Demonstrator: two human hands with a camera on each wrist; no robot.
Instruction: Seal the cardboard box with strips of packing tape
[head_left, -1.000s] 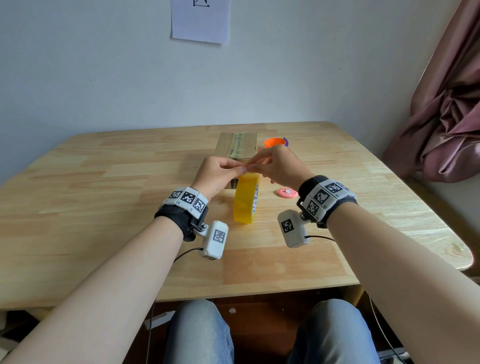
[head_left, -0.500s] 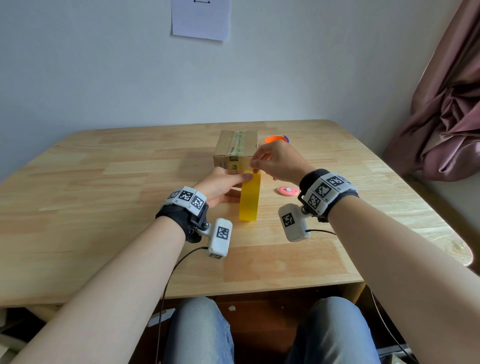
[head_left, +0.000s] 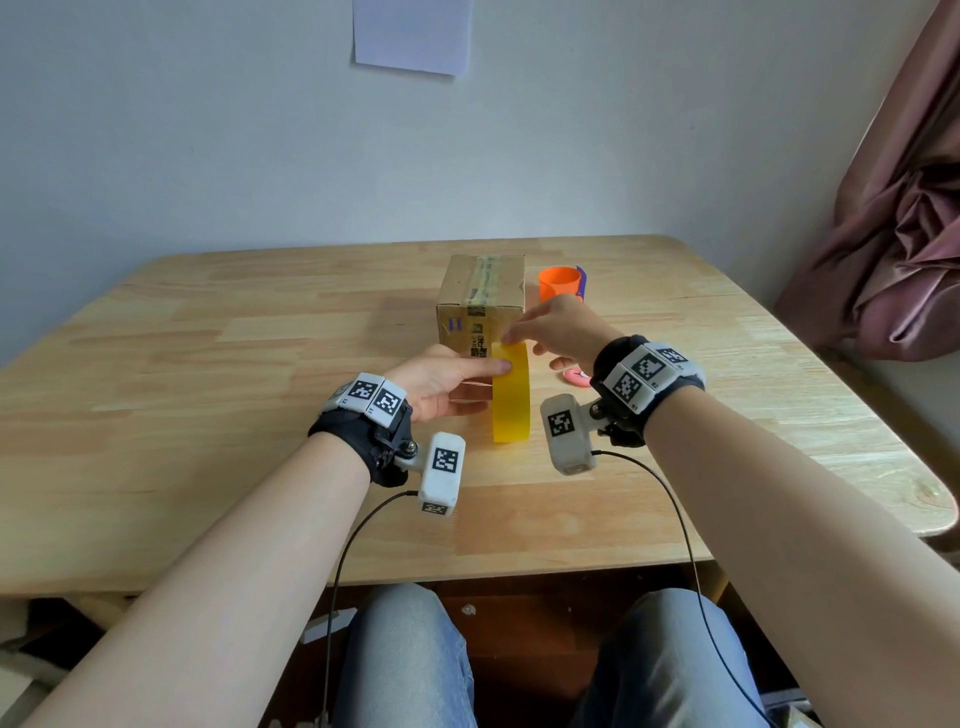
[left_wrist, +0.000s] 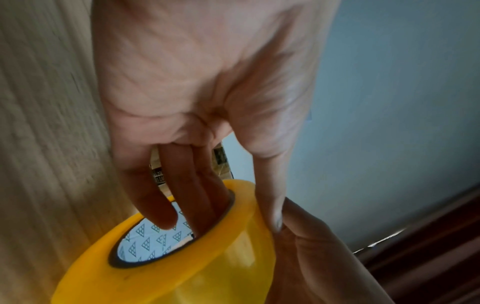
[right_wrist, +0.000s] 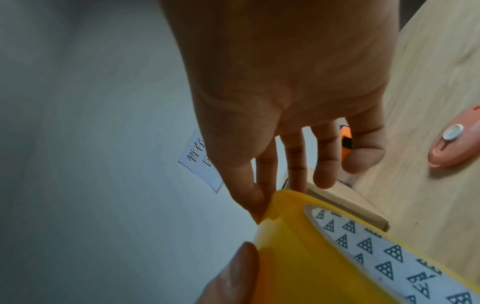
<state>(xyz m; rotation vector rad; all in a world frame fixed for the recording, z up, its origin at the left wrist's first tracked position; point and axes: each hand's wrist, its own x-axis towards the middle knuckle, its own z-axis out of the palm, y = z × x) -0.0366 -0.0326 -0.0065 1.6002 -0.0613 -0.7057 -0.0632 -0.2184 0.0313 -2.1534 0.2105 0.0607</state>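
Note:
A cardboard box (head_left: 480, 306) stands at mid-table with a strip of tape along its top. In front of it a yellow tape roll (head_left: 511, 400) stands on edge. My left hand (head_left: 467, 376) grips the roll (left_wrist: 182, 257): its fingers (left_wrist: 192, 195) reach into the core and the thumb lies on the outer rim. My right hand (head_left: 514, 336) pinches the loose tape end (right_wrist: 270, 207) at the top of the roll between thumb and forefinger; its other fingers are spread over the box (right_wrist: 348, 203).
An orange cup (head_left: 560, 283) stands right of the box. A small pink cutter (head_left: 576, 376) lies on the wooden table (head_left: 208, 415) under my right wrist, also seen in the right wrist view (right_wrist: 454, 144). A curtain (head_left: 893, 234) hangs at the right.
My left hand has left the top of the roll and dropped to grip it through the core. The right hand keeps pinching at the top.

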